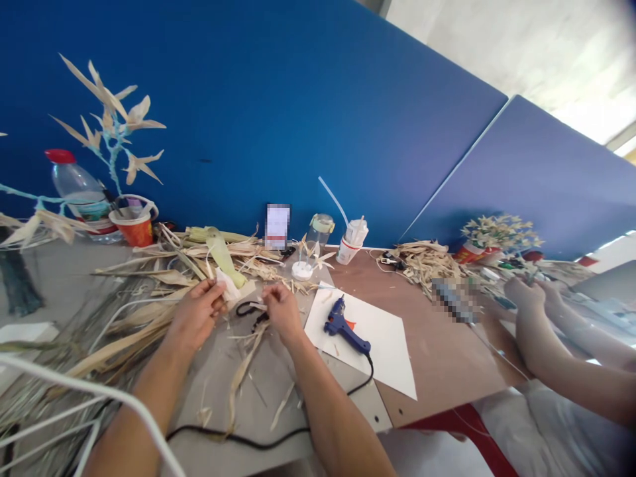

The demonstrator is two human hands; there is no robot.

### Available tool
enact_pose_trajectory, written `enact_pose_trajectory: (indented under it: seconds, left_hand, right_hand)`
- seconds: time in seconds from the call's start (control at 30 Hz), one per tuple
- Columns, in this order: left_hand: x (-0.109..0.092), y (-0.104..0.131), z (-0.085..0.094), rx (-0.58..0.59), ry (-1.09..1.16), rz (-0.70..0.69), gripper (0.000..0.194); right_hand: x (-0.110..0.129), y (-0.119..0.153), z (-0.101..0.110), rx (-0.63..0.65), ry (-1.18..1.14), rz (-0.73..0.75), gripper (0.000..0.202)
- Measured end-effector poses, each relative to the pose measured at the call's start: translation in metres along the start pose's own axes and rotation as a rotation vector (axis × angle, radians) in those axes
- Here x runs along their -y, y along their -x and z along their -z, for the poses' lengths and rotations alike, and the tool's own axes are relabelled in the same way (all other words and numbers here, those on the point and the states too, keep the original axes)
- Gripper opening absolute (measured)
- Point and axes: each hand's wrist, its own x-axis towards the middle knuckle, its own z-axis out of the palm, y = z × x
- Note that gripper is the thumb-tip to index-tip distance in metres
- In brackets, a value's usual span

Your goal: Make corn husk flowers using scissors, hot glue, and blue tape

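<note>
Hands (282, 310), pale piece (229, 287) in left (199, 311)

Just one cam here, worn on the head, looking forward and down at the worktop (348, 397), close in, blue partition (298, 99) up at 12 o'clock.

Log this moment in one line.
left hand: holds pale piece | right hand: pinched, contents unclear | blue glue gun: on white paper

a craft workspace, it seems: a counter (437, 351) with a blue glue gun (345, 326), heaps of dried husks (144, 324) and husk flowers (116, 119), before blue partitions (278, 112); the far right is blurred.
</note>
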Motion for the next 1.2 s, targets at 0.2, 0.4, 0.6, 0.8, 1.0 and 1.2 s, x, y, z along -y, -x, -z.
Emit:
enact_pose_trajectory:
  seconds: [0.2, 0.4, 0.6, 0.8, 1.0, 1.2]
  left_hand:
    - [0.002, -0.001, 0.002, 0.018, -0.033, 0.016, 0.016]
    - [0.007, -0.006, 0.008, 0.020, -0.004, 0.077, 0.019]
    - [0.008, -0.007, 0.009, 0.045, 0.005, 0.095, 0.020]
    - [0.010, -0.008, 0.009, 0.031, 0.008, 0.134, 0.017]
    - [0.011, -0.009, 0.012, 0.024, 0.008, 0.153, 0.019]
    - [0.012, -0.011, 0.012, 0.061, 0.005, 0.127, 0.024]
  right_hand:
    - [0.014, -0.006, 0.011, -0.155, -0.331, 0.003, 0.023]
    - [0.025, -0.012, 0.025, -0.159, -0.716, -0.135, 0.024]
    - [0.032, -0.007, 0.028, -0.025, -0.881, -0.264, 0.033]
    - [0.038, -0.006, 0.031, 0.023, -0.912, -0.242, 0.035]
    - [0.074, 0.003, 0.028, 0.022, -0.906, -0.204, 0.035]
    - [0.139, 0.017, 0.032, 0.097, -0.961, -0.091, 0.039]
